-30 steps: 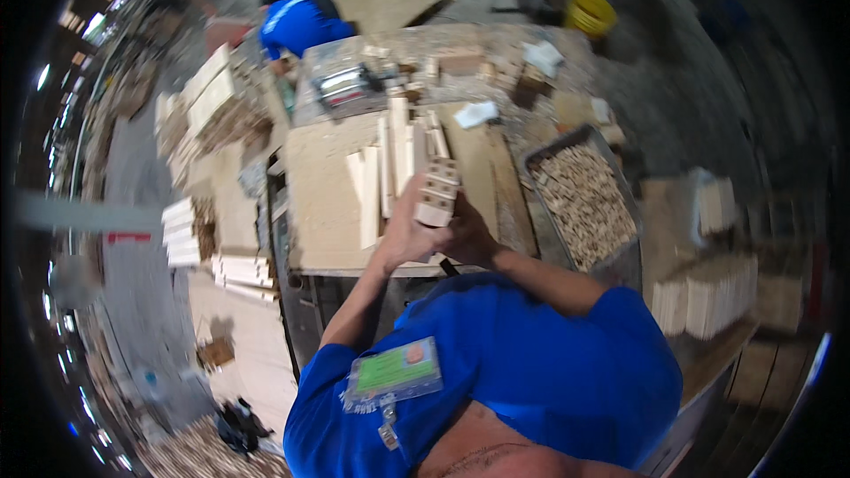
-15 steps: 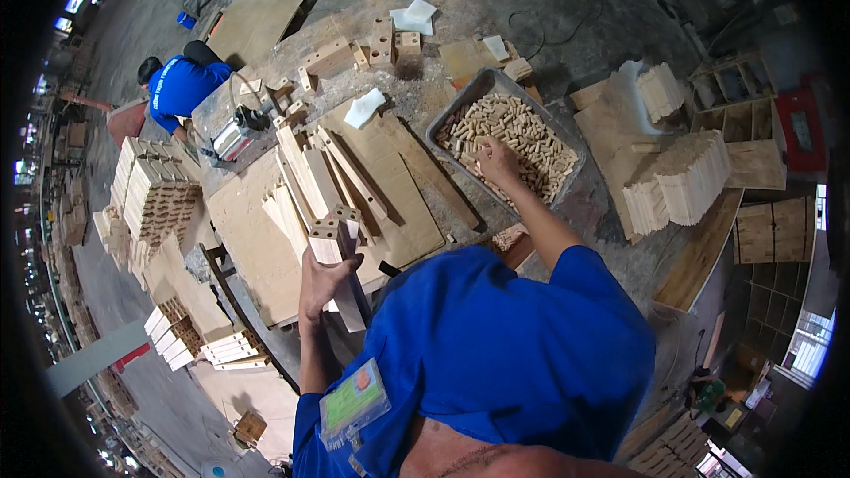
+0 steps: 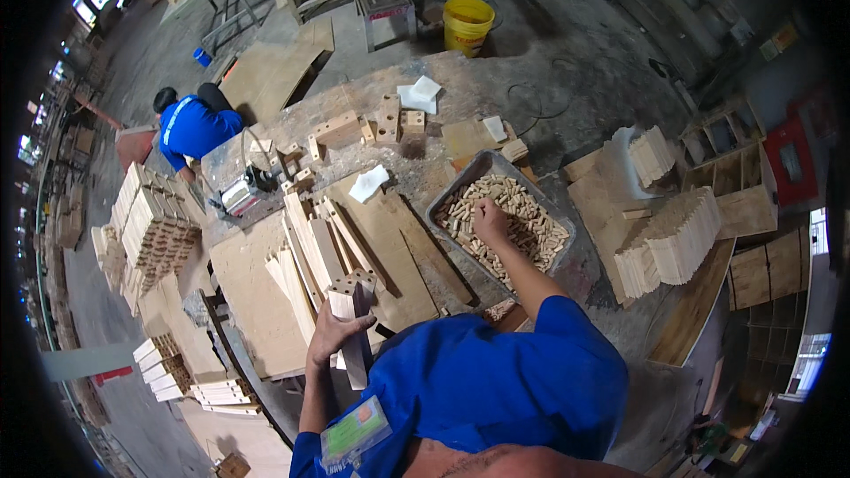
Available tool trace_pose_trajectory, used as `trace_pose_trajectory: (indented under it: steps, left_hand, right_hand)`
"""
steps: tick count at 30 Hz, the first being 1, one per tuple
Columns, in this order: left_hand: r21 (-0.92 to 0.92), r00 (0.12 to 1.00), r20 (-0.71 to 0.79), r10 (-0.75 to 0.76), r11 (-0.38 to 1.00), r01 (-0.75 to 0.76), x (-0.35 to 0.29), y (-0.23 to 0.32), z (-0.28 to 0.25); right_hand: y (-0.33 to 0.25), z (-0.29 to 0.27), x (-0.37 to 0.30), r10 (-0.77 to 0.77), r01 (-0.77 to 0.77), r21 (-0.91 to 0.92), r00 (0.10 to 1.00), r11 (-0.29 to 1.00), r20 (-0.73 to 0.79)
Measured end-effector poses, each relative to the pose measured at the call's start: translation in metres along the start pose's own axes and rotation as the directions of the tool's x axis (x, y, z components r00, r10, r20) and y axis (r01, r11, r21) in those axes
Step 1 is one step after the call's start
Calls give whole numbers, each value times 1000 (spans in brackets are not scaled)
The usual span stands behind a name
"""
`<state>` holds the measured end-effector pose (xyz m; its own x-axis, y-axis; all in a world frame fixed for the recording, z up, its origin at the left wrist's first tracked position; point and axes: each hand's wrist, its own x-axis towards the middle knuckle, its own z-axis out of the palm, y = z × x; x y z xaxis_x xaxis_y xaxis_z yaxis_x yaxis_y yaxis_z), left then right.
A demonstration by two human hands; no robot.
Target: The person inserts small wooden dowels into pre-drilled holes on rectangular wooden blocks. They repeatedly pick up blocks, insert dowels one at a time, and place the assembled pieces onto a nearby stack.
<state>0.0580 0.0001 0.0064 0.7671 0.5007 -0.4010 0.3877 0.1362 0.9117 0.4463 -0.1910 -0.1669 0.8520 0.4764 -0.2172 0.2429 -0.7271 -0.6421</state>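
While your left hand (image 3: 335, 333) is wrapped around a bundle of pale wooden bars (image 3: 356, 356) at the bench's near edge, thumb across them, your right hand (image 3: 490, 219) rests among the wooden dowels (image 3: 534, 228) heaped in the grey tray (image 3: 431, 213). Bars: straight, square-edged, dark round holes in the upper ends; dowels: short, light tan. Right fingers are curled inward; cannot tell whether they grip any dowel.

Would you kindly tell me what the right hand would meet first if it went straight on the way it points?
Most likely the wooden dowels heaped in the grey tray; the right hand may even be touching them, though depth is unclear here.
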Motion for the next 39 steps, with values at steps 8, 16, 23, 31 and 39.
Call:
trace_pose_trajectory:
  steps: [8, 16, 23, 31, 39]
  left_hand:
    - [102, 998, 37, -49, 994, 45, -8, 4, 1]
    - [107, 998, 56, 27, 994, -33, -23, 9, 13]
    - [202, 993, 71, 97, 973, -110, -26, 11, 18]
    - [255, 974, 151, 168, 945, -202, -25, 17, 24]
    - [296, 960, 165, 225, 918, -265, -24, 28, 31]
  right_hand:
    - [-120, -16, -102, -363, 40, 724, 883, 689, 297]
    - [-200, -47, -147, -825, 655, 544, 549, 524, 134]
    - [-194, -48, -145, -847, 685, 517, 501, 513, 175]
    - [-186, -59, -149, -915, 773, 501, 388, 390, 114]
    - [-180, -65, -158, -858, 706, 502, 482, 500, 176]
